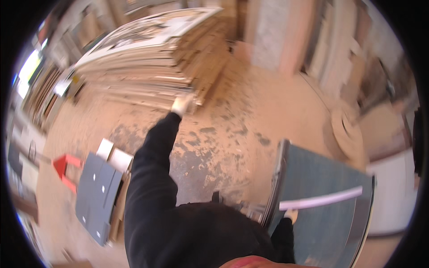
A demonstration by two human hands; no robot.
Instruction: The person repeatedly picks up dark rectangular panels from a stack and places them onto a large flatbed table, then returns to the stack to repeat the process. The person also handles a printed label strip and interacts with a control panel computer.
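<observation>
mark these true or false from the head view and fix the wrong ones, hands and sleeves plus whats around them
1. The right hand is at the near edge of a long, narrow, pale pink strip. True.
2. The strip is over the wooden boards. False: it is over a flat, dark blue-green surface.
3. The left hand is nearer to the tall stack of tan wooden boards than to the strip. True.
4. Both sleeves are white. False: they are black sleeves.
5. The flat, dark grey panels are left of the red forked object. False: the panels are right of the red forked object.

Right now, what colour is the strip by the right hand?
The strip looks pale pink; head view.
</observation>
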